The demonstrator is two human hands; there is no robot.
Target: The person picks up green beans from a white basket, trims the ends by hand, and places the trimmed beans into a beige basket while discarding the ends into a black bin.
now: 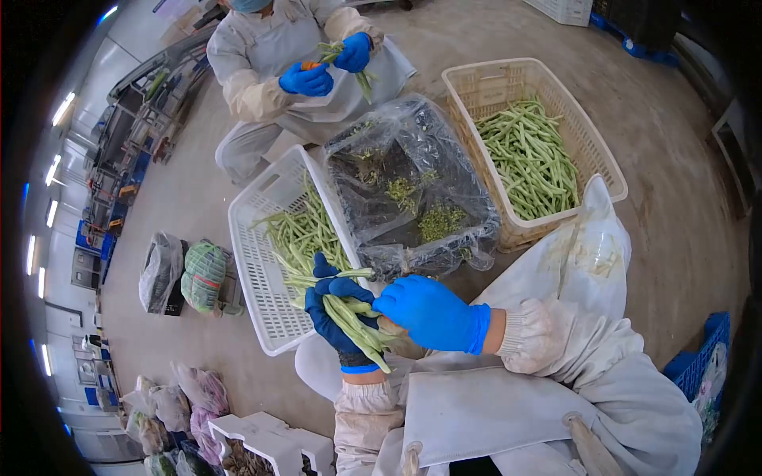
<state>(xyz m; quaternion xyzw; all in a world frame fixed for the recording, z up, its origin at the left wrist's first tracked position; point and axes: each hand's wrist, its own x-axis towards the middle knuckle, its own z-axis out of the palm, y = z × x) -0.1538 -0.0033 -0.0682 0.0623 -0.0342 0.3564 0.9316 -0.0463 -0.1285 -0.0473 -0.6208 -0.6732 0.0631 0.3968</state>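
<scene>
My left hand (332, 309), in a dark blue glove, is closed around a bunch of long green beans (355, 327) whose ends hang toward my lap. My right hand (432, 313), in a bright blue glove, presses against the near side of that bunch with its fingers curled. A tan edge shows under those fingers, too covered to name. Just beyond my left hand, a white crate (262, 305) holds more loose green beans (305, 230). To its right stands a container lined with clear plastic (357, 178), with small green trimmings (440, 222) in it.
A cream crate (611, 178) of green beans stands at the right. Opposite sits a co-worker (274, 63), blue-gloved hands holding beans and something orange. At the left are a wrapped green bundle (204, 274), plastic bags (175, 404) and a white stool-like piece (274, 440).
</scene>
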